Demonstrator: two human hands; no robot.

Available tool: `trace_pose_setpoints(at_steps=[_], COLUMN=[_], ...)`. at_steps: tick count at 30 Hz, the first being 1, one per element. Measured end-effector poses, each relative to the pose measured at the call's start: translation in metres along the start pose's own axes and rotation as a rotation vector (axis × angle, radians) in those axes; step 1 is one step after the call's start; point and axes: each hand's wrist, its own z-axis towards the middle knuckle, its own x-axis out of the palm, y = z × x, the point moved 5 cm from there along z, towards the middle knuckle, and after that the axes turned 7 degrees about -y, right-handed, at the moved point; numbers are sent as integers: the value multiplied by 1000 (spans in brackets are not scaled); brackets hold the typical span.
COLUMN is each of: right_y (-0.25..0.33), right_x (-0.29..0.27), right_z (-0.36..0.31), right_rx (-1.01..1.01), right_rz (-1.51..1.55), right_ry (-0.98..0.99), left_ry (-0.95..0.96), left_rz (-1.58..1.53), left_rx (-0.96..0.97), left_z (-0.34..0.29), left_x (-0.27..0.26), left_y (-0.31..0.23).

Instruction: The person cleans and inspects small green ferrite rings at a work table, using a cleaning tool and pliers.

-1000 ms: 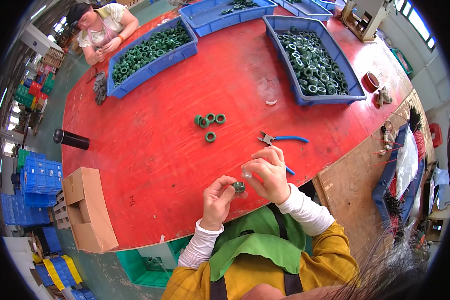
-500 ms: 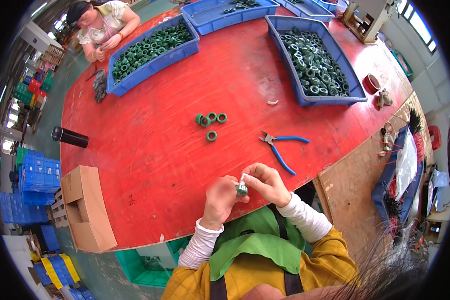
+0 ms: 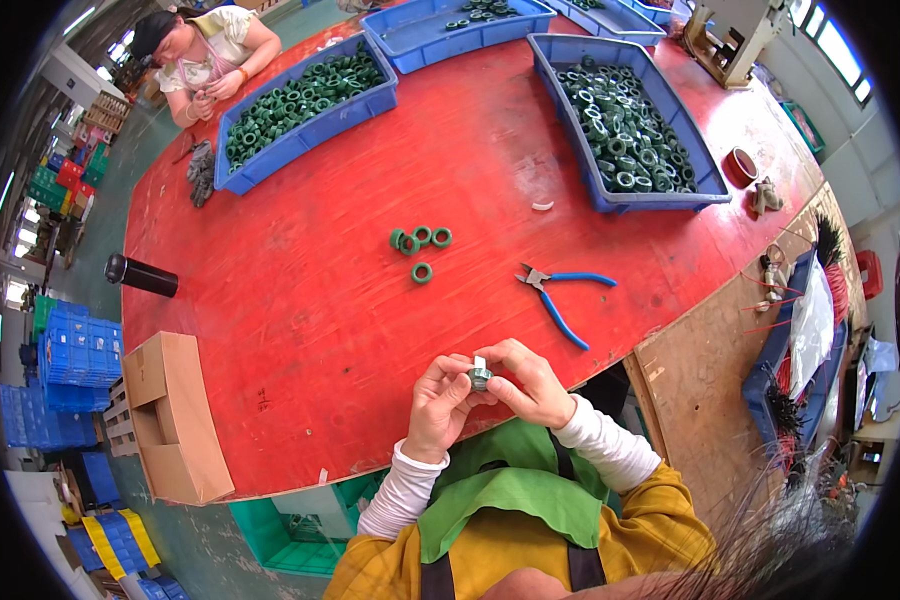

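Close to the table's front edge, my left hand (image 3: pixel 440 402) and my right hand (image 3: pixel 530 390) meet around a small green ring (image 3: pixel 480 381). Both hands pinch it from either side, thumbs on the near side. A short white strip (image 3: pixel 480 362) sticks up from the ring between my fingertips; how it is fastened is too small to tell. Beyond my hands lie several loose green rings (image 3: pixel 422 273) in a small group. Blue-handled cutting pliers (image 3: pixel 560 300) rest with jaws apart to the right of the rings.
Blue trays of green rings stand at the far left (image 3: pixel 407 97) and far right (image 3: pixel 625 207) of the red table (image 3: pixel 310 290). A black bottle (image 3: pixel 142 275) and a cardboard box (image 3: pixel 185 425) are at the left. Across the table a person (image 3: pixel 210 60) handles something small.
My left hand has turned, its fingers now curled against the ring. My right fingers have come down from the white strip onto the ring, leaving the strip standing up.
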Motion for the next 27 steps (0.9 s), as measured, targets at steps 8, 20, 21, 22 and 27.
trace_pose_setpoints(at_steps=[8, 20, 21, 22, 27], right_y=[0, 29, 27, 27, 34], right_x=[3, -1, 0, 1, 2], right_z=[-4, 13, 13, 13, 2], right_rx=[-110, -466, -487, -518, -654], right_rz=[-77, -463, -481, -485, -458], right_ry=[-16, -34, -57, -66, -180], left_ry=[30, -35, -25, -26, -7], left_rz=[81, 129, 117, 87, -14], left_rx=[-36, -18, -31, -29, -71], left_z=[1, 10, 11, 12, 8], left_x=[0, -11, -14, -15, -18], left_y=[-2, 1, 4, 5, 12])
